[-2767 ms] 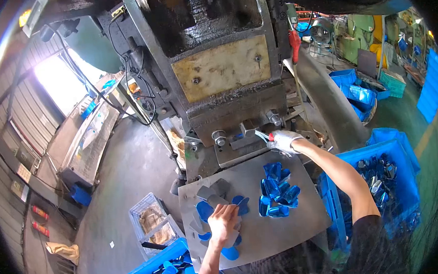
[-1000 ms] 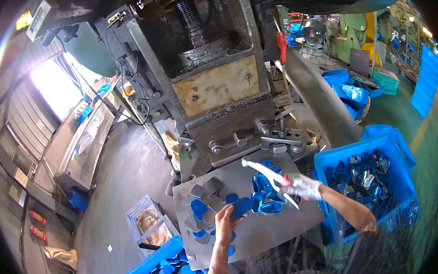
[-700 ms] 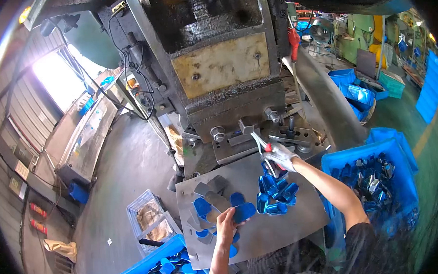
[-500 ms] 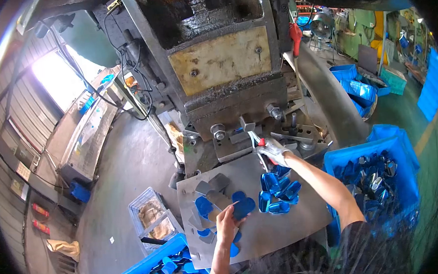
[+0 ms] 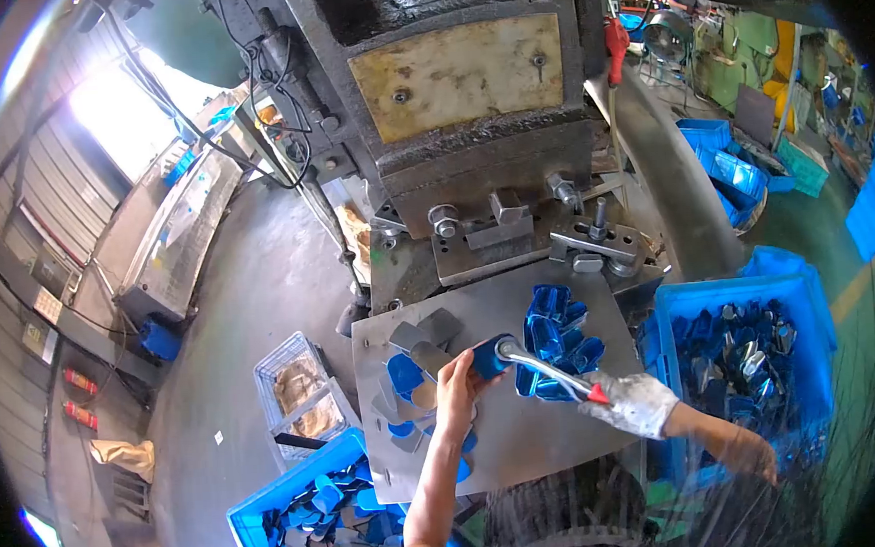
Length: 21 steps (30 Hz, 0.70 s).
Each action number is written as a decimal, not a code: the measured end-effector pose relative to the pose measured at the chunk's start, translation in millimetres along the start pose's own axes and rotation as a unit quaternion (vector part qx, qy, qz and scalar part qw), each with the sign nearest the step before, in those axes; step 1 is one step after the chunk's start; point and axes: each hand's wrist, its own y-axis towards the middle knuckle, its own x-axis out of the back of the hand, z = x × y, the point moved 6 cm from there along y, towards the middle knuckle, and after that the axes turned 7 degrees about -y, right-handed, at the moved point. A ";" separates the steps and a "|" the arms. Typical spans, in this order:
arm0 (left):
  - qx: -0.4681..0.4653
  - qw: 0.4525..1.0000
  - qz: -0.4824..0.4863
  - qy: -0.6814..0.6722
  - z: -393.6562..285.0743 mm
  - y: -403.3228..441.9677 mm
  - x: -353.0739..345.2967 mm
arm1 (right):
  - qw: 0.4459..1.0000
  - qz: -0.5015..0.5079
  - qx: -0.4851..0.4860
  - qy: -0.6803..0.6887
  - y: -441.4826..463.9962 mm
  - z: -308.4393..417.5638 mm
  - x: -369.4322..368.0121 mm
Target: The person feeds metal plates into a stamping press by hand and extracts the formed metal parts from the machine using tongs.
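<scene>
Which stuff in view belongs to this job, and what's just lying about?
Likely in the job:
blue blank in left hand
red-handled tongs in gloved right hand
loose flat blanks
formed blue parts
press

Likely just lying about:
fan
red cylinders
crumpled tan sack or cloth

A dark blue piece (image 5: 489, 360) is held up over the middle of the metal sheet (image 5: 538, 450), tilted, part of its surface covered. The head of the silver tongs (image 5: 551, 372) meets its right edge; whether they grip it cannot be told. The tongs slant over the sheet, head toward its middle, down to a red grip toward its right edge. Flat pieces (image 5: 404, 374), some blue, some grey, with rounded ends, lie loosely overlapping on the left part of the sheet. Shiny blue bent pieces (image 5: 547, 333), curved up at their sides, sit heaped on the sheet's right part.
</scene>
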 end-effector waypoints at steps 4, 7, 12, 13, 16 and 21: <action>-0.098 0.988 -0.046 0.114 -24.8 2.4 4.4 | 0.999 -0.046 0.002 0.023 16.7 -10.4 -1.3; -0.274 0.729 0.001 0.627 -30.4 0.0 -0.8 | 0.995 -0.034 -0.069 0.067 43.9 -32.1 21.3; -0.248 0.614 0.094 0.744 3.2 2.2 0.9 | 0.986 -0.154 -0.064 0.004 116.6 -57.2 51.2; -0.251 0.617 0.095 0.740 1.2 2.4 1.0 | 0.984 -0.160 -0.076 0.000 127.5 -56.5 56.9; -0.235 0.665 0.077 0.705 -5.3 2.6 2.3 | 0.982 -0.180 -0.051 0.000 160.0 -55.9 66.5; -0.349 0.663 0.013 0.663 -41.0 -12.3 -8.5 | 0.985 -0.155 -0.073 0.027 174.5 -54.0 78.7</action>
